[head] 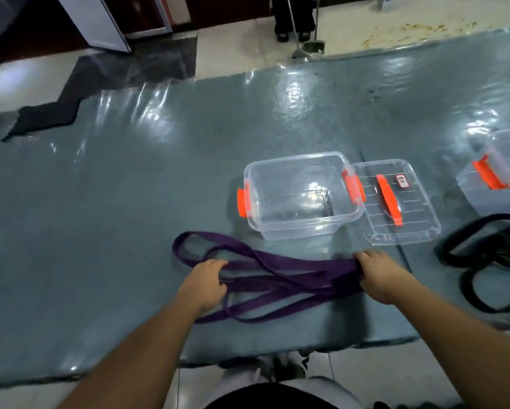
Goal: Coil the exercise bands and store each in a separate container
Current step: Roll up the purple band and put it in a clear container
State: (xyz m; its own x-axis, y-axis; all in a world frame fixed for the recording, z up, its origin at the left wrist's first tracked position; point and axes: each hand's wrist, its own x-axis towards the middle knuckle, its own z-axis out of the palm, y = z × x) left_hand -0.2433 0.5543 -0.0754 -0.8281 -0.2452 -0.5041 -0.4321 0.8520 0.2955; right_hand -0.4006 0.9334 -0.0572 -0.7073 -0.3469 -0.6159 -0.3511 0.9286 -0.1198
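Two hands on one band: head view, both on the purple band (pixel 280 277), which lies in loose loops on the grey mat (pixel 129 202)
Left hand (pixel 205 286): fingers curled round a bunch of strands at the band's left part, a loop trailing beyond its fingers
Right hand (pixel 379 276): fingers curled down, pinching the gathered strands at the band's right end
Step in hand: looks like gathering the purple band into a coil, not yet tidy
Open container (pixel 299 196): just beyond the gap between the hands, nothing in it
Lid (pixel 401 202): beyond the right hand, lying beside its box
Black band (pixel 484 261): right of the right hand, uncoiled
Second container (pixel 502 172): further right and beyond
Next move calls for: bringing the hands together to fold the loops small, then lifting the bundle forward into the open box
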